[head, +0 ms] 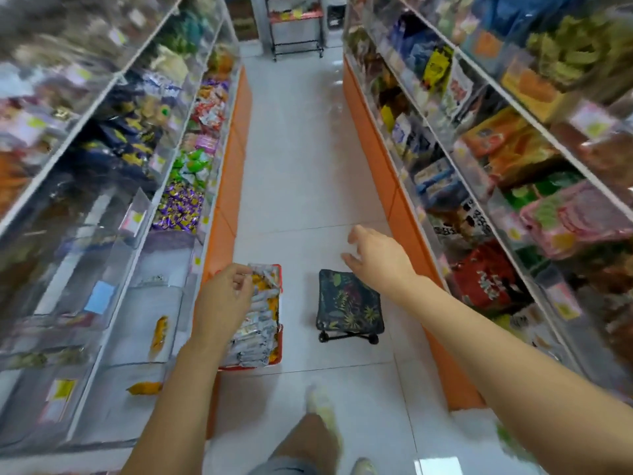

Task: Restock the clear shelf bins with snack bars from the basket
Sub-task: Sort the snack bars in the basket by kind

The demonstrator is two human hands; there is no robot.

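Observation:
A red basket (278, 358) full of silver and orange snack bars (260, 320) sits on the floor against the left shelf. My left hand (222, 299) hovers over the basket's left side, fingers curled at the top bars; whether it holds one is unclear. My right hand (376, 258) hangs in the air over the aisle with fingers spread and holds nothing. The clear shelf bins (144, 323) at lower left hold a few orange bars (159, 332), and another orange bar (145, 388) lies in the bin nearer me.
A small folding stool (349, 303) with a dark leaf-print seat stands right of the basket. Stocked shelves with orange bases line both sides of the white-tiled aisle. A black wire rack (297, 25) stands at the far end. My legs and shoes show at the bottom.

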